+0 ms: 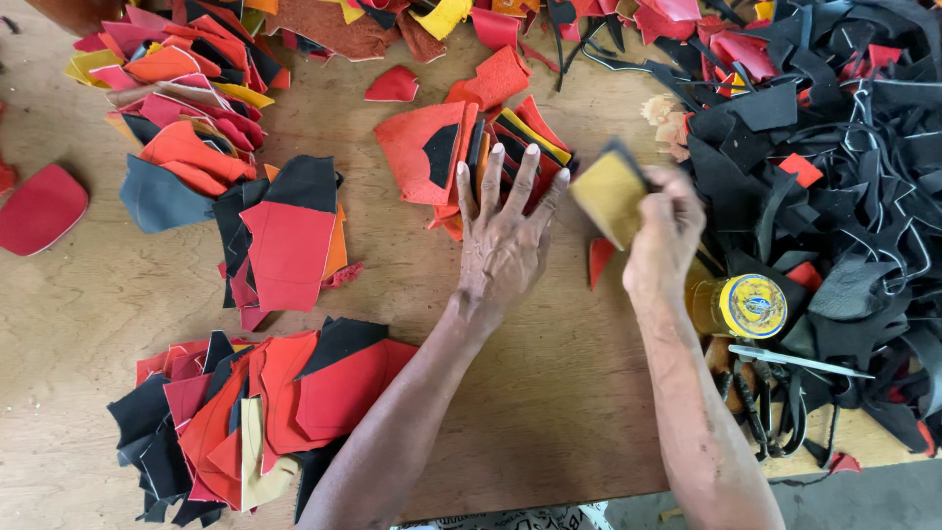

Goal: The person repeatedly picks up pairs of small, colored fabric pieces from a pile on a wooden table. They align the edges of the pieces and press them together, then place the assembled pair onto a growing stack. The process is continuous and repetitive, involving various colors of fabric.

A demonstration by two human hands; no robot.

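Across a wooden worktable, heaps of cut leather surround two bare hands.

Biggest is the black offcut tangle from one to four o'clock; smaller red-and-black stacks sit at seven, nine and eleven o'clock. The left hand, fingers spread flat, presses the centre stack. The right hand pinches a mustard-yellow piece, blurred, just beside that stack. A small round tin with a yellow-and-blue lid label lies sideways at three o'clock; I judge the right wrist could knock it rolling, or the fanned stack could slide.
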